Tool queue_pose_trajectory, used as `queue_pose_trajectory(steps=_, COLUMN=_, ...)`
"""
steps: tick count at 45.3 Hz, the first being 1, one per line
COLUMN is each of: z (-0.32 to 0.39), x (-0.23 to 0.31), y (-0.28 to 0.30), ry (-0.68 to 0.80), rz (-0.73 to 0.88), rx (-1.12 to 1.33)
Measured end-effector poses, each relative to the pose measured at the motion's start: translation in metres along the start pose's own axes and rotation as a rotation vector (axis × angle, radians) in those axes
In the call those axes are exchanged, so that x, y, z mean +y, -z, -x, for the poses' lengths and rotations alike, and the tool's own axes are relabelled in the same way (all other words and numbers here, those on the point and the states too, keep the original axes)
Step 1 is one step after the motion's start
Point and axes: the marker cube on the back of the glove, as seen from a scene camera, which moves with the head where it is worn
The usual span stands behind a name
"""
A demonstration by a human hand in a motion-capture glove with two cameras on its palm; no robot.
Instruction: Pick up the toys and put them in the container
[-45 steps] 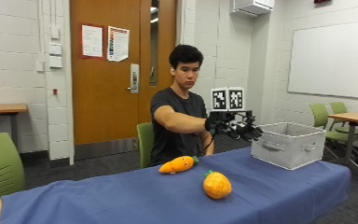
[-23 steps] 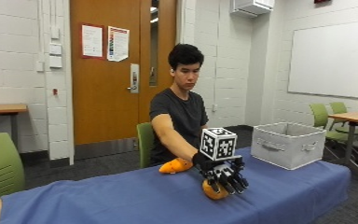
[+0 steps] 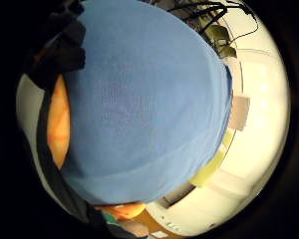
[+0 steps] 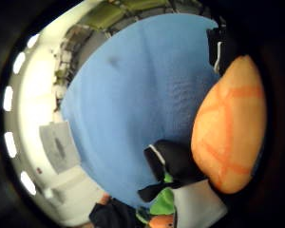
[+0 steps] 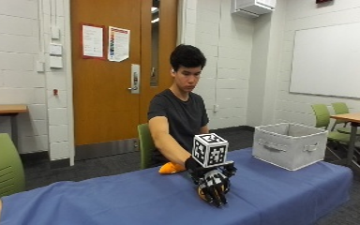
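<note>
Outside view: we see an orange toy (image 5: 202, 193) on the blue tablecloth (image 5: 105, 197), mostly hidden behind our gloved right hand (image 5: 213, 183), whose fingers curl down around it. The thumb-side palm view shows the toy (image 4: 228, 126) close against the palm. A second orange toy (image 5: 170, 168) lies behind. The grey container (image 5: 290, 145) stands well apart.
</note>
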Motion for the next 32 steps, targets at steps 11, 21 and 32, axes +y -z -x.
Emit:
queue_pose_trajectory(steps=11, z=0.001, x=0.006, y=0.015, ry=0.009, rz=-0.077, rx=0.044)
queue_pose_trajectory(steps=21, z=-0.002, x=0.01, y=0.015, ry=-0.031, rz=-0.031, rx=0.04)
queue_pose_trajectory(steps=32, z=0.012, x=0.021, y=0.066, ry=-0.051, rz=-0.073, rx=0.025)
